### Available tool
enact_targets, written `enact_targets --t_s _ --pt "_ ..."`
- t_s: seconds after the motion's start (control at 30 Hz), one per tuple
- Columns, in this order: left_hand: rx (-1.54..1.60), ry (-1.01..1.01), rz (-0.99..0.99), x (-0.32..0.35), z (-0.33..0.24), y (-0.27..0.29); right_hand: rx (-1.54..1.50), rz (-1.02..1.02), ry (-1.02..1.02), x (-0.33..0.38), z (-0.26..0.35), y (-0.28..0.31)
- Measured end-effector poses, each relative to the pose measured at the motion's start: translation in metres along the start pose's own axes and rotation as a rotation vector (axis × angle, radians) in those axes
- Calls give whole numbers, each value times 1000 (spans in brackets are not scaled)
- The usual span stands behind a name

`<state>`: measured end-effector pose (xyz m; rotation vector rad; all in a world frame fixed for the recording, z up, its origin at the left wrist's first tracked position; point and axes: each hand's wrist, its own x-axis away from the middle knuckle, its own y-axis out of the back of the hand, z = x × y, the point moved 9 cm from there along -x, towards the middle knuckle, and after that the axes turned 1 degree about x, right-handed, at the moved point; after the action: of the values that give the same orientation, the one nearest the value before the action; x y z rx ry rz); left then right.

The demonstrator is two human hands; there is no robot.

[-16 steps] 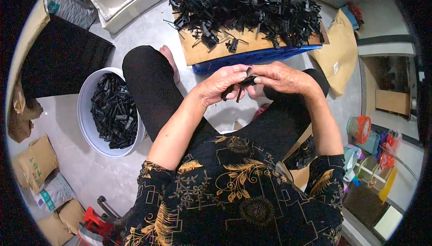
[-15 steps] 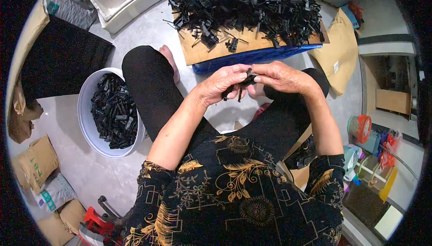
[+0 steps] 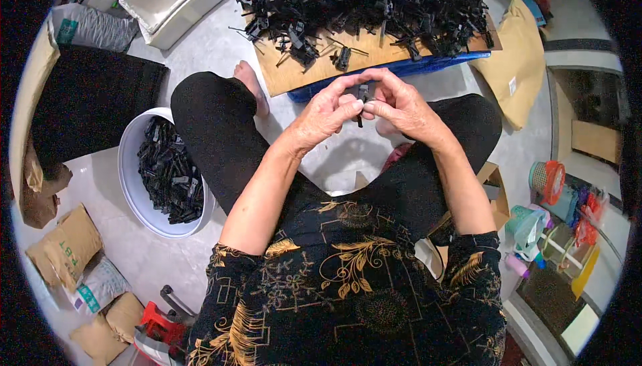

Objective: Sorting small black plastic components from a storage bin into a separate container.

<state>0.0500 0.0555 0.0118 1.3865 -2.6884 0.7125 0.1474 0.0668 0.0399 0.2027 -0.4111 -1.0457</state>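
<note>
Between my fingertips, in front of my lap, is a small black plastic part (image 3: 363,92). My left hand (image 3: 329,110) pinches it from one side, thumb and forefinger on it. From the other side my right hand (image 3: 399,106) grips the same part, its thumb tip close to the left thumb. Fingers cover most of the part, so its full shape is hidden. Beyond my hands a large heap of black plastic parts (image 3: 361,5) with thin prongs lies on a wooden board (image 3: 287,75). One loose part (image 3: 342,57) rests near the board's front edge.
A white bucket (image 3: 130,185) of black parts stands left of my knee. Under the board is a blue container (image 3: 428,65). A cardboard box (image 3: 491,185) sits by my right thigh. Brown parcels (image 3: 67,245) lie at left, a foam box (image 3: 170,8) at the back.
My hands have drawn closer together, and the black part between them now points more upright. The view has shifted slightly.
</note>
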Motion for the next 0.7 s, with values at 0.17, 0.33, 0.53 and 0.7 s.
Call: enact_targets --t_s 0.17,0.33,0.53,0.7 --pt "-19 78 -26 -5 11 4 -3 -16 6 -1 -3 8" --pt "-53 -17 -65 -13 8 3 -10 -95 -96 -4 -19 18" --pt "-2 17 -142 -19 4 3 -318 -45 -196 -5 -32 4" --pt "-85 -42 -205 -23 11 12 -351 15 -202 -10 -32 -6"
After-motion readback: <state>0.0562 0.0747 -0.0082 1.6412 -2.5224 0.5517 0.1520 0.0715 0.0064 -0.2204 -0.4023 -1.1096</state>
